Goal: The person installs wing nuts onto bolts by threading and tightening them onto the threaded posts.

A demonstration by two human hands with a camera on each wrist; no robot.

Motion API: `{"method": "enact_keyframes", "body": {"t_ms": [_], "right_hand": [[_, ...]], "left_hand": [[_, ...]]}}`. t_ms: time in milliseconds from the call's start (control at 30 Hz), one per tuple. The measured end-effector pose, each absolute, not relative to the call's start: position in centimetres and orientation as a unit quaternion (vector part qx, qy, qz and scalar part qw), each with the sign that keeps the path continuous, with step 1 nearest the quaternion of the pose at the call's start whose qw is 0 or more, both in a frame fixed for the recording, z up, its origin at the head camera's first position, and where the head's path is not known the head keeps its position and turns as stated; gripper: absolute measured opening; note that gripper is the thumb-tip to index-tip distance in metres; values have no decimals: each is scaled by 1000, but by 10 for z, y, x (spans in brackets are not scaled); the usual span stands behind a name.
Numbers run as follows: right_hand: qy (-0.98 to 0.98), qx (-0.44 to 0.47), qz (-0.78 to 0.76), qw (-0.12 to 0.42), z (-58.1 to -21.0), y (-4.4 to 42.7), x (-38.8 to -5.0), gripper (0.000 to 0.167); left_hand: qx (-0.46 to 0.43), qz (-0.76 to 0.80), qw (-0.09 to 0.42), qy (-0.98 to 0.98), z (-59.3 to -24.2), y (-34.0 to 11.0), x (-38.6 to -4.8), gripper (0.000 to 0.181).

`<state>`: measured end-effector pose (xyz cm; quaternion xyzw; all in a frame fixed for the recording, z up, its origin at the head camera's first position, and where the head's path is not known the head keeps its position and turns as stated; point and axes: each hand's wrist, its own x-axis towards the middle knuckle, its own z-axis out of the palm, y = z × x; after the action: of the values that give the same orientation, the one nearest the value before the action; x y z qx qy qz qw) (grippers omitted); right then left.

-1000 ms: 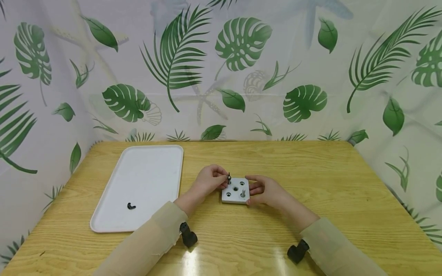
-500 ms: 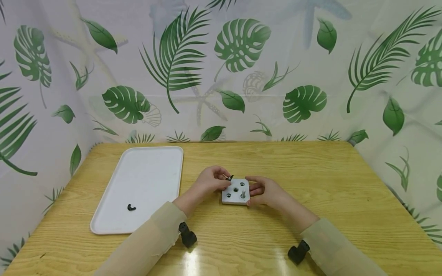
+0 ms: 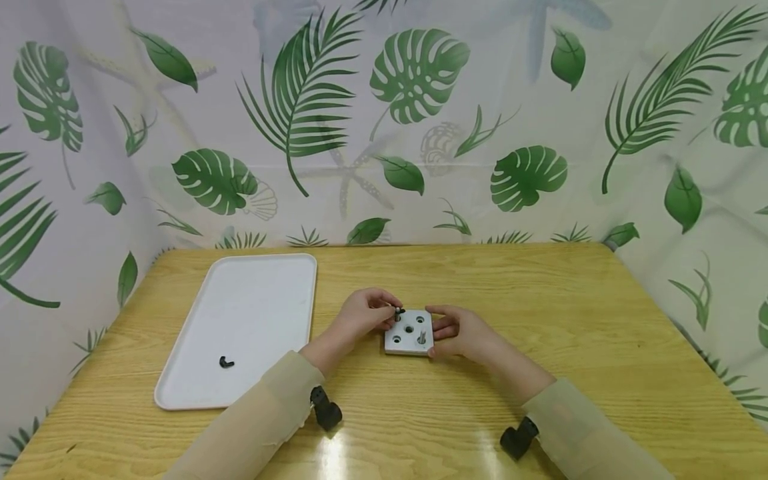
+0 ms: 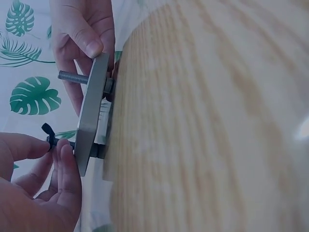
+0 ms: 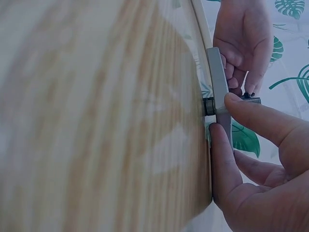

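Note:
A square metal plate [image 3: 409,343] with several holes stands raised off the table on bolt heads, as both wrist views show. Its bare threaded bolt [image 4: 73,77] sticks up at the near right corner. On the bolt at the far left corner sits a black wing nut [image 4: 48,130], pinched between thumb and fingers of my left hand [image 3: 362,313]. My right hand [image 3: 465,333] grips the plate's right edge, thumb on the near side and fingers round the far side. How far the wing nut is threaded down is partly hidden by the left fingers.
To the left lies a white tray [image 3: 258,293] with a small black piece [image 3: 226,362] on it, shaped like another wing nut. The wooden table [image 3: 540,287] ends at a leaf-patterned cloth [image 3: 456,207] behind.
The left fingers have turned the wing nut on its bolt; its wings now point another way. The right hand and the plate have stayed in place.

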<state>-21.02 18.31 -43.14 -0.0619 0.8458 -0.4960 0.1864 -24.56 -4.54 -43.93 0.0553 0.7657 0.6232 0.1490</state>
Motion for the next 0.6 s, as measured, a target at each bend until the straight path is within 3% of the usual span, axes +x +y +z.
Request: {"method": "enact_keyframes", "body": {"t_ms": [233, 600], "right_hand": [[846, -64, -495, 188, -430, 183, -210, 87], [850, -66, -489, 183, -431, 183, -210, 85]], "left_hand": [[40, 633, 135, 761, -440, -43, -247, 5], [52, 623, 149, 766, -440, -45, -245, 19]]}}
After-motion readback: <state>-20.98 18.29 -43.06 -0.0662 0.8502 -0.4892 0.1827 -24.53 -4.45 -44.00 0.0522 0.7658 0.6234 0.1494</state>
